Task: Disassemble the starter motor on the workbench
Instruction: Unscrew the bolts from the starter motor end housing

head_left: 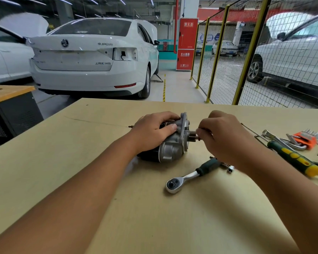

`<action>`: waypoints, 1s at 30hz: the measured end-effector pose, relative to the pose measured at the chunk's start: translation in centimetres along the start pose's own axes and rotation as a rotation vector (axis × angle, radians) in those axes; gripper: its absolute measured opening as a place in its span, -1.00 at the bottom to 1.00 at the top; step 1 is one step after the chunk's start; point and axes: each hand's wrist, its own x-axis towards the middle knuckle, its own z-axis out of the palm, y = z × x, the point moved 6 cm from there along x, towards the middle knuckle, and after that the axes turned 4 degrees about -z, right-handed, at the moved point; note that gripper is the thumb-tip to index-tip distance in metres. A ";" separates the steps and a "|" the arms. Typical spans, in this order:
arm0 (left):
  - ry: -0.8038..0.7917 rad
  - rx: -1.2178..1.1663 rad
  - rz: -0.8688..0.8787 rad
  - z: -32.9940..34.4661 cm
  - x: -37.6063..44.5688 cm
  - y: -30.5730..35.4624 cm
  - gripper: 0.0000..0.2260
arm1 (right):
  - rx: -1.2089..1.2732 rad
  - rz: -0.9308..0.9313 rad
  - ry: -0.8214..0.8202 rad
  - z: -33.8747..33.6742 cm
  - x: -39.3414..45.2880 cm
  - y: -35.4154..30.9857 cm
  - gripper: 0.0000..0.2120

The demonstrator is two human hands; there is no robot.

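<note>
The starter motor (173, 145) lies on its side in the middle of the workbench (81, 162), its silver aluminium nose housing turned to the right and its black body to the left. My left hand (152, 131) grips the motor from above, thumb on the housing. A short pinion shaft (192, 134) sticks out of the housing to the right. My right hand (226, 136) pinches the tip of that shaft between curled fingers.
A ratchet wrench (187, 176) with a dark handle lies just in front of the motor, a small socket (230, 168) beside it. On the right lie a green-and-yellow-handled tool (296, 158), a wrench (272, 136) and an orange hex key set (304, 139). Cars and a fence stand beyond the bench.
</note>
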 end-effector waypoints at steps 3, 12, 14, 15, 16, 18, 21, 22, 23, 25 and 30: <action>-0.002 0.017 0.004 -0.1 -0.1 0.1 -0.57 | 0.004 0.003 -0.046 0.2 0.2 0.4 -0.82; 0.002 -0.006 -0.012 -0.1 0.1 -0.3 -0.60 | -0.086 -0.001 0.018 -0.2 -0.1 -0.2 -0.88; 0.013 -0.008 -0.012 0.0 0.1 -0.3 -0.60 | 0.013 -0.012 -0.013 -0.2 -0.1 -0.2 -0.90; 0.013 -0.004 -0.009 0.0 0.1 -0.2 -0.60 | 0.037 -0.019 -0.012 -0.2 -0.1 -0.1 -0.90; 0.011 -0.001 -0.007 0.0 0.1 -0.2 -0.59 | 0.044 -0.018 -0.014 -0.1 -0.1 0.1 -0.86; 0.006 0.002 -0.004 0.0 0.0 -0.1 -0.58 | 0.031 -0.001 -0.035 0.2 0.1 0.6 -0.80; -0.002 0.014 -0.001 -0.1 -0.1 0.0 -0.57 | -0.004 0.001 -0.018 0.1 0.1 0.6 -0.81; -0.006 0.015 0.000 -0.1 -0.1 0.0 -0.56 | -0.056 -0.001 -0.005 0.0 0.0 0.4 -0.82; -0.011 0.017 0.001 -0.1 -0.1 0.0 -0.55 | -0.131 -0.003 0.018 -0.2 -0.1 0.2 -0.83; -0.022 0.021 0.005 -0.1 -0.1 0.1 -0.55 | -0.236 -0.011 0.059 -0.6 -0.3 -0.1 -0.88; -0.018 0.010 0.003 -0.1 0.0 0.0 -0.55 | -0.038 -0.009 0.004 -0.6 -0.1 0.0 -0.90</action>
